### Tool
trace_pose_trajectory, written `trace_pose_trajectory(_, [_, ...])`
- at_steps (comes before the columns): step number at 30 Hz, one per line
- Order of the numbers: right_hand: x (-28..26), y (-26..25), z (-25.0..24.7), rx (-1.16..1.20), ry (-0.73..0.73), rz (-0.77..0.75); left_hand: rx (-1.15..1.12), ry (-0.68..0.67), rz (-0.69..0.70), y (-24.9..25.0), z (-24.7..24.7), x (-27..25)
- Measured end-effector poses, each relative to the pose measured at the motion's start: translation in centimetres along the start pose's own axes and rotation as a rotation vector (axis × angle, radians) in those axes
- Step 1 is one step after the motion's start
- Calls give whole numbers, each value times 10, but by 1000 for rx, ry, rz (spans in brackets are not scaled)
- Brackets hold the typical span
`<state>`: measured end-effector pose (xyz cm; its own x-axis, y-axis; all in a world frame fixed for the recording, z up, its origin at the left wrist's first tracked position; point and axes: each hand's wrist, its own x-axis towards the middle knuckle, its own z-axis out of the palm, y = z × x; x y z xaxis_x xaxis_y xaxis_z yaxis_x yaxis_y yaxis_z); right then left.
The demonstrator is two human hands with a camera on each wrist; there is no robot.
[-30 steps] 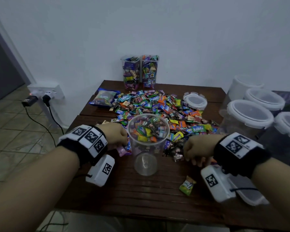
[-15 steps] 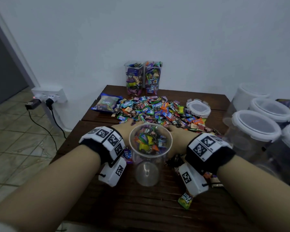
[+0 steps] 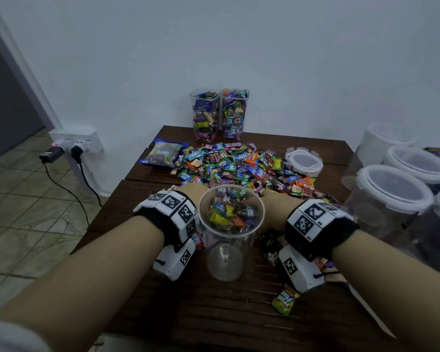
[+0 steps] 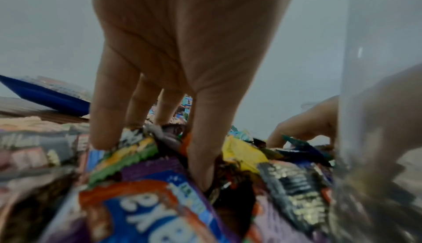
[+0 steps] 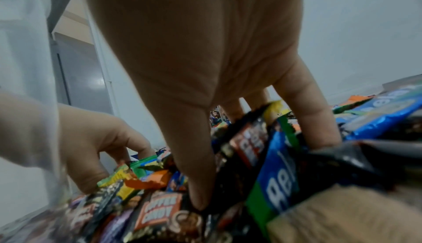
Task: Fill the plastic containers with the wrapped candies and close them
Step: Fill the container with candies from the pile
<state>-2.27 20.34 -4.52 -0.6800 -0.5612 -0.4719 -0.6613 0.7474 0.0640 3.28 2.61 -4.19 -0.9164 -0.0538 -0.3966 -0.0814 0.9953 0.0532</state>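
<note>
**Two hands in the candy pile behind the round container**

Two hands reach past the open round container (image 3: 231,235), which stands upright on the wooden table (image 3: 214,316) and is partly filled with wrapped candies. The left hand (image 4: 182,62) is left of the container, its fingers (image 4: 104,120) spread and pressing down into the candy pile (image 3: 239,166); it grasps nothing that can be seen. The right hand (image 5: 205,57) is right of the container, fingers likewise extended into the wrappers, no candy clearly pinched. Behind the pile stand two filled square containers (image 3: 220,115). A loose lid (image 3: 304,161) lies right of the pile. One green candy (image 3: 285,299) lies in front of the container, to its right.
</note>
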Motion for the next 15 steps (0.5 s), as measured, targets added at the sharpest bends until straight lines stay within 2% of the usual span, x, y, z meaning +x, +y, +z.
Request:
trace_pose_trajectory(8, [-6, -2, -7, 36, 53, -2, 60, 23, -29, -1, -4, -10])
trace_pose_trajectory(15, [-15, 5, -8, 114, 108, 20, -103, 223, -84, -10, -3, -22])
